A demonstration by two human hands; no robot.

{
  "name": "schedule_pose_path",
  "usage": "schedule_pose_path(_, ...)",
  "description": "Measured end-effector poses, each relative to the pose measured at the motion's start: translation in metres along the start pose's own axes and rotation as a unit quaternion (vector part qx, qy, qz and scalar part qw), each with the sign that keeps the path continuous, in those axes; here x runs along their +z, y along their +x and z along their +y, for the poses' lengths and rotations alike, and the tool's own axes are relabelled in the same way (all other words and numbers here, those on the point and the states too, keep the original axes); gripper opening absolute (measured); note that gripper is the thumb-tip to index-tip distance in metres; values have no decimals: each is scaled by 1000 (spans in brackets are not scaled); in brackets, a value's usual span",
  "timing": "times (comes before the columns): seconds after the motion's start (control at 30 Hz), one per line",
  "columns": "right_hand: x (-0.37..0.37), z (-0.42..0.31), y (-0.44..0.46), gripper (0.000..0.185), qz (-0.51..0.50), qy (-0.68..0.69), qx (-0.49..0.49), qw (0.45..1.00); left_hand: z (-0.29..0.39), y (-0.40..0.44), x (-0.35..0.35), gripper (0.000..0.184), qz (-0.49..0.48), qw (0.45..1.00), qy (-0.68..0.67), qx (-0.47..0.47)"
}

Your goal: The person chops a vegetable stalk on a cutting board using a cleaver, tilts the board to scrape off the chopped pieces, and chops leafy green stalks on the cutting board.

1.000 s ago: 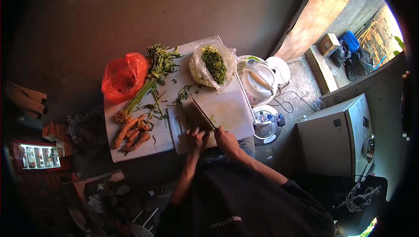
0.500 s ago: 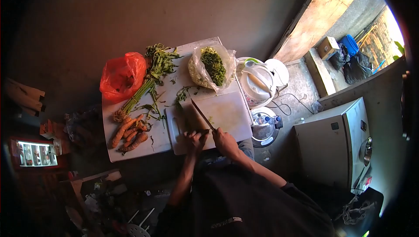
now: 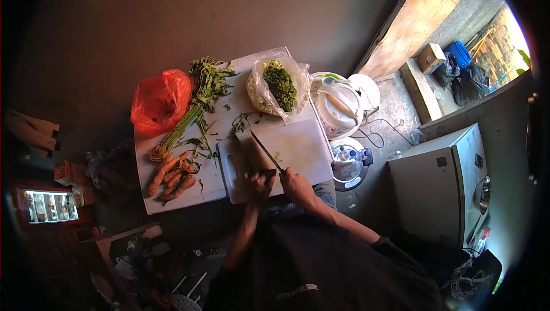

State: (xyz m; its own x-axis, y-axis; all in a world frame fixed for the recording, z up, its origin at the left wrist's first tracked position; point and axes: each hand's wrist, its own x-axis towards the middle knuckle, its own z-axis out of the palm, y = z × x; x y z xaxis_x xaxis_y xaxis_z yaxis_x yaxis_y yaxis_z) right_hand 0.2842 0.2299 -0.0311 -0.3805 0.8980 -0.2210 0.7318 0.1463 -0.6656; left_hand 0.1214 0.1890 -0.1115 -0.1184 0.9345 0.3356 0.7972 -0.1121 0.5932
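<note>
A white cutting board (image 3: 306, 139) lies at the table's near edge. My right hand (image 3: 295, 186) is closed round the handle of a knife (image 3: 265, 150), its long blade slanting up and left over the board. Close beside it, my left hand (image 3: 259, 184) is curled at the board's near edge, in shadow; something small and dark shows at its fingertips, too dim to name. Leafy scraps (image 3: 239, 123) lie past the board's far left corner. Farther back, a clear plastic bag (image 3: 258, 90) holds chopped greens (image 3: 279, 85).
Carrots (image 3: 166, 174), a bunch of leafy stalks (image 3: 184, 125) and a red plastic bag (image 3: 152, 105) sit on the table's left side. A rice cooker (image 3: 338, 105) stands off the right edge, above bottles (image 3: 350, 156). A white fridge (image 3: 427, 176) is farther right.
Both hands and the knife keep nearly the same place on the board. The whole view has shifted very slightly.
</note>
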Motion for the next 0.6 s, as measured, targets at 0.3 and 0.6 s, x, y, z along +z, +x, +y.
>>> schedule_pose_path(0.3,14,8,8,32,0,9,-5,1000,9,3,-13,28,-63,989,131,-24)
schedule_pose_path(0.6,6,0,-2,30,-24,6,25,999,-7,-5,5,26,18,999,38,-11)
